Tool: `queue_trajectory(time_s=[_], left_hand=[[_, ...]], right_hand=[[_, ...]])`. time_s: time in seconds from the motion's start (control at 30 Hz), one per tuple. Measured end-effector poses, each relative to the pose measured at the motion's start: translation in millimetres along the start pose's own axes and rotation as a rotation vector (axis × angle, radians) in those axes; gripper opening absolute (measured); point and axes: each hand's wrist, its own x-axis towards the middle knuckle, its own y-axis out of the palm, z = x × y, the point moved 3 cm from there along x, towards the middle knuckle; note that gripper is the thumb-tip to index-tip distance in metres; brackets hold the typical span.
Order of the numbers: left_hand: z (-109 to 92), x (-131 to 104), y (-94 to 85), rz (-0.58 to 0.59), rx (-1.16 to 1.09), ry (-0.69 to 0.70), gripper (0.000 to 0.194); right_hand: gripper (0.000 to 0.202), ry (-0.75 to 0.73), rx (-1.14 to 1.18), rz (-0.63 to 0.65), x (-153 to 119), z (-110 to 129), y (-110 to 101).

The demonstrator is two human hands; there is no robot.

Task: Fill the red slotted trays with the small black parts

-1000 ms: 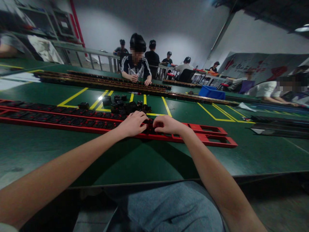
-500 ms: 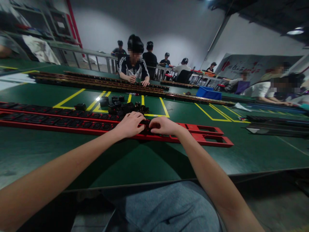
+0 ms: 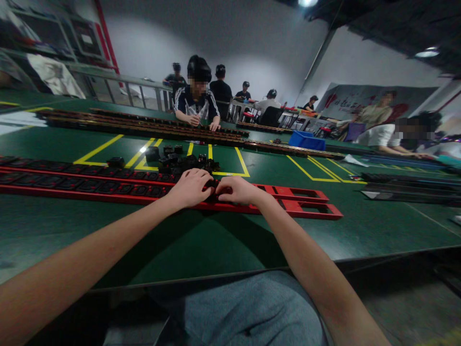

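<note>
My left hand [image 3: 192, 188] is over the front of two long red rails [image 3: 315, 210], its fingers curled down among the black parts. Facing it from the right, my right hand [image 3: 236, 190] has thumb and fingers bent inward. Between the two sets of fingertips a small black part [image 3: 215, 189] shows, mostly hidden; both hands seem to grip it. Rows of black square pieces [image 3: 88, 185] fill the rails to the left. The right ends of the rails show bare rectangular openings. Just behind my left hand lies a pile of loose black blocks [image 3: 173, 165].
The green table [image 3: 230, 250] bears yellow tape outlines. Across it a person [image 3: 197, 103] works at long brown strips [image 3: 144, 126]. A blue bin [image 3: 306, 141] stands beyond, right of centre. Dark strips [image 3: 406, 190] lie at the right, where another person [image 3: 387, 137] leans over the table.
The view has shifted slightly, so the scene sits a little further left. My hands stay at the same spot on the rails, with my right fingers slightly closer to the left ones.
</note>
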Motion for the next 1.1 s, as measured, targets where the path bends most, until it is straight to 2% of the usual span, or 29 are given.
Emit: queue_trajectory(time_s=[0.13, 0.37, 0.63, 0.77, 0.9, 0.97, 1.1], left_hand=[[-0.2, -0.7, -0.2, -0.002, 0.026, -0.041, 0.040], [0.9, 1.8, 1.1, 0.097, 0.016, -0.035, 0.047], [-0.5, 1.5, -0.4, 0.089, 0.035, -0.056, 0.047], [-2.0, 0.7, -3.0, 0.050, 0.070, -0.108, 0.048], [-2.4, 1.8, -1.5, 0.126, 0.083, -0.123, 0.053], [-2.3, 2.5, -1.4, 0.135, 0.094, -0.124, 0.053], [-2.0, 3.1, -1.1, 0.137, 0.111, -0.120, 0.053]], right_hand=[[0.011, 0.023, -0.008, 0.016, -0.3, 0.0, -1.2], [0.012, 0.063, 0.002, 0.039, -2.2, -3.6, -4.0], [0.013, 0.083, -0.044, 0.034, -2.7, -6.7, -4.0], [0.013, 0.176, -0.111, -0.129, -6.9, -19.2, -11.7], [0.015, 0.314, -0.197, -0.342, -10.7, -38.7, -17.7], [0.014, 0.356, -0.223, -0.386, -11.4, -46.7, -16.9], [0.014, 0.420, -0.256, -0.390, -11.3, -55.9, -11.5]])
